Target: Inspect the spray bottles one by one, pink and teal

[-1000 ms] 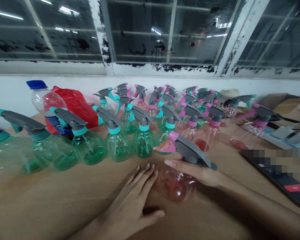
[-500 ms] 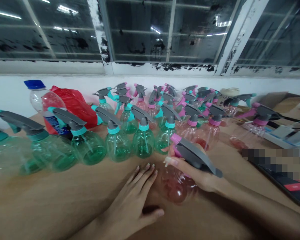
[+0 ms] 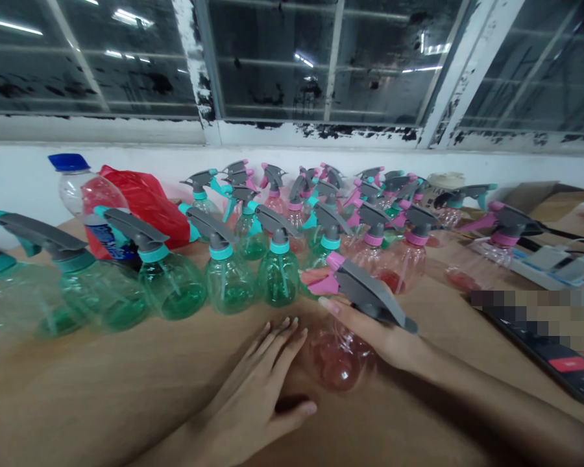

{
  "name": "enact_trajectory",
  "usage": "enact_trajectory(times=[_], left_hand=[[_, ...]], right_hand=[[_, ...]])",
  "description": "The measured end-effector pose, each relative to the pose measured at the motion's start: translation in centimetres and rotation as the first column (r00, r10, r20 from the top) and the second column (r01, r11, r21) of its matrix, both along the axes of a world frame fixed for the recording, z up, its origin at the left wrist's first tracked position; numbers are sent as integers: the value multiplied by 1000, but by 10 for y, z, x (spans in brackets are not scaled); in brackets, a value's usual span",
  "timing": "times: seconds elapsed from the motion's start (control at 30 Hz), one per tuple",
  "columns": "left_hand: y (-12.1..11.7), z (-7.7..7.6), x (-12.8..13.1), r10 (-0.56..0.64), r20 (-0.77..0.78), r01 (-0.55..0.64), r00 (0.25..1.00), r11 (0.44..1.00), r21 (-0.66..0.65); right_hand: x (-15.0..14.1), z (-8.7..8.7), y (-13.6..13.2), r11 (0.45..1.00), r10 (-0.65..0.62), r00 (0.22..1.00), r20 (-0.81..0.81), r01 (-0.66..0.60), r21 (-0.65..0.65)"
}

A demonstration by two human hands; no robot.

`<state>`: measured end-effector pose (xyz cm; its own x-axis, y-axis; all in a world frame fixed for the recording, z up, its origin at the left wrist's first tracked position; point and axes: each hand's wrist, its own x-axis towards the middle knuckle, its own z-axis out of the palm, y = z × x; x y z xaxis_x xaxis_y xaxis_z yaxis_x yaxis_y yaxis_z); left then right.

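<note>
- One round clear-pink plastic spray bottle with grey-and-pink trigger head, held
- Six round clear-green plastic spray bottles with turquoise collars, in the row beyond and left of the held bottle
- Three more pink spray bottles, beyond and right of it
- Further spray bottles farther behind it, too crowded to count
- One clear plastic bottle with blue cap, far left of it
- One flat black phone, right of it

You've open tabletop nearside of the pink bottle; your left hand blocks its left; green bottles behind.

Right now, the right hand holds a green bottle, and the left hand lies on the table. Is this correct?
Not quite: the bottle in the right hand is pink, not green, as the head view shows. The left hand does lie on the table.
</note>
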<state>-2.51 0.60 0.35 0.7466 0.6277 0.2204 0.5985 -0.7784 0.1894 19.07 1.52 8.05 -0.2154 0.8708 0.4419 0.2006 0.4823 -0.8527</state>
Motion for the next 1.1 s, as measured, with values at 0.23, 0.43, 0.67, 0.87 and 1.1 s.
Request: enact_trajectory(times=[0.23, 0.43, 0.67, 0.87, 1.1], left_hand=[[1, -1, 0, -5, -8, 5, 1000, 1000, 1], [2, 0, 0, 7, -43, -7, 999, 1000, 2], [1, 1, 1, -3, -33, 3, 999, 1000, -1], [1, 0, 1, 4, -21, -4, 1000, 1000, -19], [1, 1, 0, -1, -5, 1, 1000, 1000, -13]], right_hand=[[1, -3, 2, 1000, 20, 999, -34, -20, -16], [-1, 0, 0, 997, 23, 998, -55, -27, -68], [2, 1, -1, 1000, -22, 999, 43, 22, 3], [1, -3, 1, 999, 2, 1000, 20, -1, -35], [4, -14, 1, 996, -18, 1000, 18, 20, -89]])
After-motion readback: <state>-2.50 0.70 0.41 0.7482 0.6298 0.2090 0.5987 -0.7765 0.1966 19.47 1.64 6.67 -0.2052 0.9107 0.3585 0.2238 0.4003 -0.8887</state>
